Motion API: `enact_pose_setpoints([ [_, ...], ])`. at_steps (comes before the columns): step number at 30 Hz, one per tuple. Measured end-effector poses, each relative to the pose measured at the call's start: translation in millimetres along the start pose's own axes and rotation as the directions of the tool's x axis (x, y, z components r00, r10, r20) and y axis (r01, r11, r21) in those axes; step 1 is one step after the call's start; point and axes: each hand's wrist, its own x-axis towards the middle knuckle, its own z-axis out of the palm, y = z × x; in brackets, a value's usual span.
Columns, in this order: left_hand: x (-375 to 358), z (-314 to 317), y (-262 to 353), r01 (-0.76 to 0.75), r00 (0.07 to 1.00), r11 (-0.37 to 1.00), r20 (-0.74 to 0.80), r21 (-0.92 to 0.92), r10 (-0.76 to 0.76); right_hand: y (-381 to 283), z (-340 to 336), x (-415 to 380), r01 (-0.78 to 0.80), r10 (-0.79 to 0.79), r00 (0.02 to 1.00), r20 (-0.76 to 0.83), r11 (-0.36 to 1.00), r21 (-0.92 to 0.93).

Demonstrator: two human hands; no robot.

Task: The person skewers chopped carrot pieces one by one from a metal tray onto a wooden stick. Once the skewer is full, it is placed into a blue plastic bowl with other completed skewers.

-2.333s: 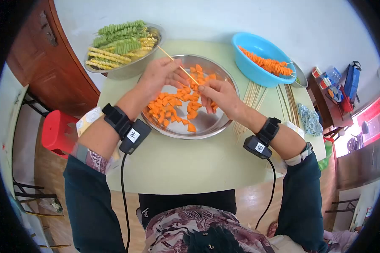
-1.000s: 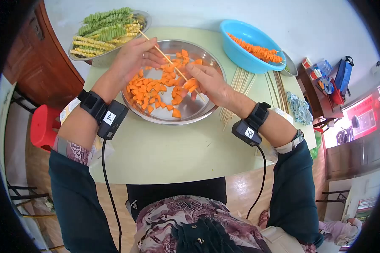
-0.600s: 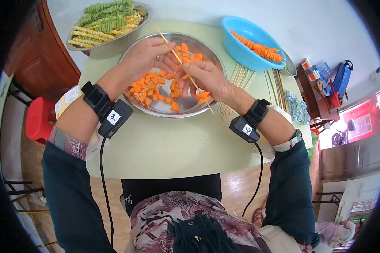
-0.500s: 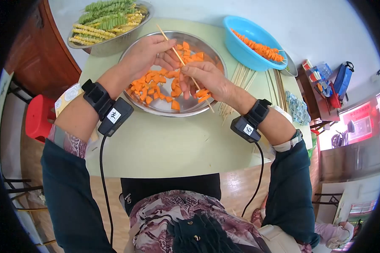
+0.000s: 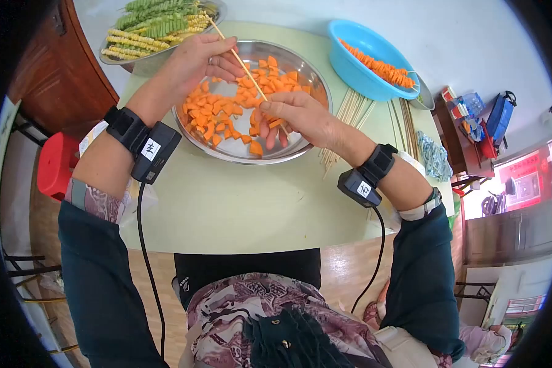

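Observation:
A thin wooden skewer slants over the steel basin, its upper end pointing to the back left. My left hand pinches its upper part between thumb and fingers, a ring showing on one finger. Lower down, my right hand grips the same skewer with thumb and curled fingers. Orange carrot pieces lie spread in the basin under both hands. A bit of orange shows between my right fingers, partly hidden by them.
At the back left, a metal colander holds green and yellow threaded vegetables. A blue basin at the back right contains orange filled skewers. Bare skewers lie right of the steel basin, near a crumpled bluish cloth.
My left hand has moved up and left along the skewer, away from my right hand. My right hand has stayed nearly in place, and the skewer's lower end sticks out less below it.

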Motion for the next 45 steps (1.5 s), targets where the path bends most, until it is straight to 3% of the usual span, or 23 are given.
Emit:
enact_pose_setpoints([
  [3, -0.9, 0.8, 1.2, 0.013, 0.999, 1.0, 0.03, -0.026, -0.013, 2.0, -2.1, 2.4, 0.032, -0.032, 0.999, -0.021, 0.999, -0.018],
  [6, -3.3, 8.7, 3.5, 0.042, 0.999, 0.999, -0.001, -0.03, -0.042, 2.3, -2.3, 2.4, 0.045, -0.036, 0.995, -0.09, 0.995, 0.093],
  [9, -2.4, 9.5, 0.3, 0.051, 0.999, 0.998, 0.014, -0.025, -0.051, 3.4, -8.2, 4.8, 0.097, -0.097, 0.99, -0.105, 0.995, -0.001],
  [11, -2.8, 7.4, -0.8, 0.081, 0.995, 0.986, 0.049, 0.146, -0.089, 7.4, -10.5, 7.6, 0.173, -0.156, 0.944, -0.29, 0.984, 0.033],
  [12, -0.9, 2.9, -3.8, 0.081, 0.995, 0.986, 0.048, 0.147, -0.089, 9.3, -12.4, 8.9, 0.174, -0.157, 0.944, -0.289, 0.984, 0.033],
  [14, 3.4, -7.3, -10.1, 0.091, 0.951, 0.827, 0.199, 0.555, -0.238, 11.5, -15.7, 10.6, 0.254, -0.247, 0.902, -0.353, 0.967, -0.027],
  [15, 1.6, -2.9, -9.1, 0.09, 0.951, 0.826, 0.199, 0.556, -0.238, 11.0, -16.0, 10.9, 0.256, -0.249, 0.902, -0.353, 0.966, -0.027],
  [17, -1.7, 8.6, -8.0, 0.035, 0.924, 0.405, 0.125, 0.914, -0.362, 10.1, -16.3, 11.1, 0.243, -0.234, 0.889, -0.395, 0.97, -0.027],
  [18, -0.9, 7.0, -11.4, 0.033, 0.923, 0.403, 0.126, 0.914, -0.362, 9.7, -16.1, 10.9, 0.244, -0.234, 0.888, -0.397, 0.969, -0.026],
  [20, 0.5, -0.4, -24.9, -0.291, 0.941, 0.232, 0.321, 0.928, -0.103, 9.5, -15.6, 9.9, 0.239, -0.239, 0.883, -0.404, 0.97, -0.053],
  [21, -0.3, -2.5, -28.1, -0.295, 0.94, 0.232, 0.326, 0.927, -0.105, 10.0, -15.6, 9.5, 0.239, -0.239, 0.881, -0.408, 0.97, -0.052],
  [23, -1.1, -7.7, -34.0, -0.424, 0.905, 0.218, 0.399, 0.879, 0.149, 10.6, -16.2, 9.5, 0.245, -0.252, 0.883, -0.397, 0.967, -0.068],
  [24, -0.8, -8.5, -34.2, -0.425, 0.904, 0.218, 0.401, 0.878, 0.149, 10.9, -16.6, 9.4, 0.245, -0.251, 0.882, -0.398, 0.967, -0.067],
  [26, 0.6, -10.6, -34.2, -0.289, 0.954, 0.197, 0.3, 0.937, -0.024, 11.3, -16.8, 9.8, 0.257, -0.264, 0.882, -0.391, 0.964, -0.071],
  [30, 1.2, -11.0, -34.2, -0.333, 0.937, 0.233, 0.347, 0.914, -0.021, 10.2, -16.2, 10.5, 0.252, -0.262, 0.882, -0.391, 0.965, -0.08],
  [32, -1.7, 4.1, -22.8, 0.052, 0.951, 0.49, 0.107, 0.87, -0.29, 10.4, -18.8, 9.8, 0.298, -0.308, 0.848, -0.431, 0.95, -0.091],
  [36, -0.8, 6.1, -25.1, -0.03, 0.936, 0.517, 0.206, 0.856, -0.285, 13.3, -30.7, 13.0, 0.309, -0.333, 0.817, -0.471, 0.942, -0.13],
  [38, 3.3, 0.8, -30.6, -0.298, 0.948, 0.468, 0.315, 0.832, 0.044, 13.9, -36.3, 15.4, 0.231, -0.313, 0.791, -0.525, 0.948, -0.217],
  [39, 5.4, -3.0, -30.5, -0.297, 0.948, 0.467, 0.314, 0.832, 0.043, 16.4, -38.3, 18.1, 0.231, -0.313, 0.791, -0.525, 0.948, -0.217],
  [41, 9.2, -10.8, -30.6, -0.13, 0.99, 0.456, 0.089, 0.881, 0.11, 24.3, -44.0, 23.6, 0.167, -0.268, 0.792, -0.548, 0.959, -0.227],
  [42, 9.5, -12.7, -29.3, -0.132, 0.99, 0.455, 0.092, 0.88, 0.109, 26.9, -48.0, 25.4, 0.167, -0.267, 0.791, -0.551, 0.96, -0.226],
  [44, 9.2, -16.4, -27.5, -0.057, 0.998, 0.273, 0.063, 0.96, -0.012, 31.1, -56.3, 27.8, 0.088, -0.469, 0.777, -0.419, 0.741, -0.665],
  [45, 8.6, -18.3, -29.9, -0.06, 0.998, 0.274, 0.066, 0.96, -0.013, 29.9, -57.0, 28.1, 0.086, -0.468, 0.777, -0.422, 0.742, -0.665],
])
